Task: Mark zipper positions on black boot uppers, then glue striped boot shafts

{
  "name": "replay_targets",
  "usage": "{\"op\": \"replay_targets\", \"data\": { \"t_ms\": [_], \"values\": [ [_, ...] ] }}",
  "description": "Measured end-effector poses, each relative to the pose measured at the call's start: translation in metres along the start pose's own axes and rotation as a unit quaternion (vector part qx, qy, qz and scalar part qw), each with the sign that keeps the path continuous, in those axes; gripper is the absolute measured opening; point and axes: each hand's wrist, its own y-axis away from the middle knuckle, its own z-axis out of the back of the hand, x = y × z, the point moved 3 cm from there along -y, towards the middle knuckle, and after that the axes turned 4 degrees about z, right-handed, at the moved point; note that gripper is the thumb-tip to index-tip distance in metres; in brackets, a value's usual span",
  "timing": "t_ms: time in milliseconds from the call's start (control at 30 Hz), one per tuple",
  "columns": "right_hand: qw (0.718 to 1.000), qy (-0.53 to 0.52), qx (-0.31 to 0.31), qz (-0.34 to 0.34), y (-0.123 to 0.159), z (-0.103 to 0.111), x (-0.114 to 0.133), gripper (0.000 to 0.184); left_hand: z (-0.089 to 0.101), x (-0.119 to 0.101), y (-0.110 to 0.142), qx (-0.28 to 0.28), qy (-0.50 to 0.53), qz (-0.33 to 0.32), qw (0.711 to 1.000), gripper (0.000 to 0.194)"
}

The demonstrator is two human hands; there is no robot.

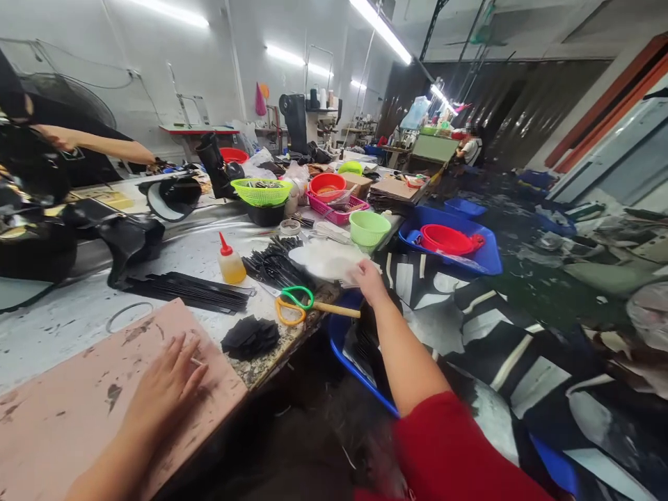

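Observation:
My left hand [170,379] lies palm down with its fingers stretched out on a worn pink board [67,369]. A small pale thing shows between two of its fingers, too small to name. My right hand [368,280] reaches across the table corner, its fingers closed on the edge of a white sheet [323,259] that is blurred and seems to lie in a stack. Near that hand are scissors [293,306] with one green and one orange handle, a wooden handle [334,309] and a bundle of black strips [276,263]. Black fabric pieces [251,337] lie beside the board.
A glue bottle [230,261] with a red tip stands behind flat black strips [193,291]. Farther back are a green basket [261,192] and a light green basket [369,228]. Blue tubs [493,243] and black-and-white pieces [485,320] lie right. Another person's arm [104,146] works at left.

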Motion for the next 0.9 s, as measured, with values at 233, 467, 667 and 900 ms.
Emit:
{"op": "replay_targets", "data": {
  "t_ms": [233, 467, 667, 900],
  "values": [
    [0.957, -0.264, -0.110, -0.046, 0.029, 0.042, -0.025, 0.037, -0.001, -0.005, -0.008, 0.027, -0.024, -0.019, 0.999, 0.063],
    [0.891, -0.437, -0.081, -0.097, 0.004, -0.028, -0.028, 0.028, 0.000, -0.005, -0.008, 0.054, -0.038, 0.009, 0.998, 0.060],
    [0.852, -0.500, -0.009, -0.154, -0.016, -0.084, -0.026, 0.012, -0.003, 0.007, 0.006, -0.024, -0.024, 0.006, 0.999, 0.054],
    [0.841, -0.520, 0.046, -0.139, -0.011, -0.067, -0.018, 0.009, 0.000, -0.031, -0.018, -0.088, 0.027, -0.099, 0.991, 0.050]
  ]
}}
